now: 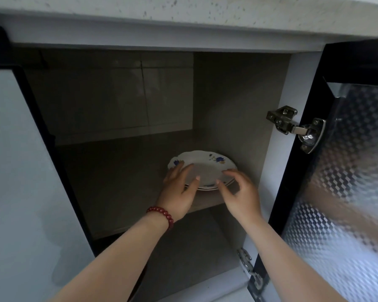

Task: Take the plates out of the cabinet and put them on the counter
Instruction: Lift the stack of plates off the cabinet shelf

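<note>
Under the speckled surface, an open cabinet shows a dim shelf with a small stack of plates at its right front. Nothing has been lifted yet, so the whole job remains. Each hand serves as a grip: the left hand rests spread on the stack's left rim, and the right hand hovers with fingers apart at the near right edge, not yet closed.

Home kitchen, speckled stone counter overhanging a base cabinet, dark-framed patterned glass door swung open on a metal hinge, floral-rimmed plates stacked on the inner shelf
</note>
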### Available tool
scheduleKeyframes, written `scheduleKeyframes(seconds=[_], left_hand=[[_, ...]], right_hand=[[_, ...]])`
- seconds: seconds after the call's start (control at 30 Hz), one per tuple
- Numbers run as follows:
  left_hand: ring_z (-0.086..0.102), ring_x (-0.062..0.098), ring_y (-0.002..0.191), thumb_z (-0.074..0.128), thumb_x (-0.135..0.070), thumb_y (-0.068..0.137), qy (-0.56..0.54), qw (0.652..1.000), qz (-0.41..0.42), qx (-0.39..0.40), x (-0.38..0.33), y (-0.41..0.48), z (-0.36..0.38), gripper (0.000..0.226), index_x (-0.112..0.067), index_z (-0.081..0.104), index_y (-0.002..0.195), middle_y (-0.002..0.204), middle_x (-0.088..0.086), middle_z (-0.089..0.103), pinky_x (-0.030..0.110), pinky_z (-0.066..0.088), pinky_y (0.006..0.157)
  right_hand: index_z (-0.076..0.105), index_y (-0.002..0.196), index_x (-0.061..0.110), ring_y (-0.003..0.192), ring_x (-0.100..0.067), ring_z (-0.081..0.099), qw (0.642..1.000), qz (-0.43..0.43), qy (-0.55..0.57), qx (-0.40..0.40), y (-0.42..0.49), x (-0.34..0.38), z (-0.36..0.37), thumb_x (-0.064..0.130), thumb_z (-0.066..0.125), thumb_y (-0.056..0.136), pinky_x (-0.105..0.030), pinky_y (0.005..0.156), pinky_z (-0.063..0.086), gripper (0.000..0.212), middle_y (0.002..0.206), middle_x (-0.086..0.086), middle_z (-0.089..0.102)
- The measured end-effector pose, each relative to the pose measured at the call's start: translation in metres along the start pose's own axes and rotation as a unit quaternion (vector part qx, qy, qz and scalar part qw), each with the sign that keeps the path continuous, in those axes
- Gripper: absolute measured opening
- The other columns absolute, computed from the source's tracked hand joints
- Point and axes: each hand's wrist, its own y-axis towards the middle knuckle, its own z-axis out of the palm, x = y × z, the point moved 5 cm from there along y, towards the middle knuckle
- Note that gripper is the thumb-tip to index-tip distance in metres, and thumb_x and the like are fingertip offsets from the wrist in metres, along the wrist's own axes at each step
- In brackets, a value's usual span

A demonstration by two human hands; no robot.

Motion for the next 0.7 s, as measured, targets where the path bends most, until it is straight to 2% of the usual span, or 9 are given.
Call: scheduleKeyframes(seconds=[0.23,0.4,0.5,0.53,0.6,0.63,0.7], left_hand=[[0.019,0.017,0.143,0.040,-0.042,0.094,-0.110,0.991,-0.070,-0.042,0.000,0.011,-0.006,0.052,-0.030,0.029,0.144,0.158,-0.005,0.016,0.040,0.022,0.116],[0.017,0.020,0.144,0.036,-0.051,0.093,-0.184,0.968,-0.163,-0.039,0.008,0.015,-0.008,0.057,-0.029,0.028,0.145,0.158,0.000,0.016,0.040,0.017,0.116],[0.029,0.017,0.138,0.034,-0.048,0.094,-0.254,0.952,-0.165,-0.042,0.005,0.015,-0.008,0.054,-0.025,0.033,0.143,0.153,-0.002,0.030,0.035,0.019,0.115],[0.036,0.015,0.133,0.035,-0.045,0.095,-0.291,0.941,-0.165,-0.049,0.003,0.014,-0.008,0.049,-0.024,0.040,0.138,0.148,-0.002,0.037,0.035,0.022,0.115],[0.048,0.013,0.120,0.036,-0.046,0.095,-0.390,0.900,-0.185,-0.063,0.001,0.012,-0.009,0.034,-0.027,0.056,0.116,0.135,-0.001,0.053,0.037,0.031,0.112],[0.050,0.012,0.115,0.035,-0.046,0.095,-0.438,0.875,-0.192,-0.071,0.000,0.011,-0.010,0.032,-0.028,0.056,0.111,0.124,-0.004,0.058,0.035,0.034,0.109],[0.049,0.014,0.110,0.030,-0.044,0.097,-0.499,0.842,-0.188,-0.077,-0.007,0.009,-0.015,0.043,-0.021,0.046,0.129,0.112,-0.004,0.054,0.030,0.038,0.101]], right_hand=[[0.060,0.120,0.015,0.115,-0.017,0.054,0.998,0.064,-0.010,0.005,0.013,0.001,0.003,0.030,0.068,0.082,-0.021,0.087,0.038,0.041,0.125,-0.002,0.060],[0.057,0.125,0.014,0.122,-0.022,0.049,0.993,0.116,-0.018,0.008,0.016,-0.006,0.005,0.036,0.069,0.081,-0.022,0.091,0.036,0.050,0.133,-0.006,0.055],[0.053,0.129,0.014,0.124,-0.023,0.048,0.990,0.139,-0.016,0.025,0.016,-0.008,0.005,0.038,0.068,0.081,-0.024,0.091,0.036,0.055,0.135,-0.007,0.052],[0.051,0.131,0.015,0.124,-0.023,0.047,0.989,0.143,-0.008,0.030,0.016,-0.007,0.005,0.036,0.068,0.082,-0.022,0.090,0.036,0.056,0.135,-0.006,0.052],[0.049,0.133,0.015,0.125,-0.022,0.047,0.988,0.151,0.008,0.037,0.016,-0.006,0.006,0.034,0.068,0.082,-0.021,0.090,0.035,0.057,0.136,-0.005,0.052],[0.048,0.134,0.016,0.125,-0.022,0.047,0.987,0.156,0.010,0.038,0.016,-0.005,0.007,0.033,0.069,0.082,-0.022,0.092,0.036,0.058,0.136,-0.005,0.053],[0.048,0.134,0.017,0.124,-0.023,0.049,0.985,0.169,0.017,0.037,0.016,-0.005,0.007,0.031,0.070,0.081,-0.026,0.094,0.040,0.059,0.135,-0.006,0.054]])
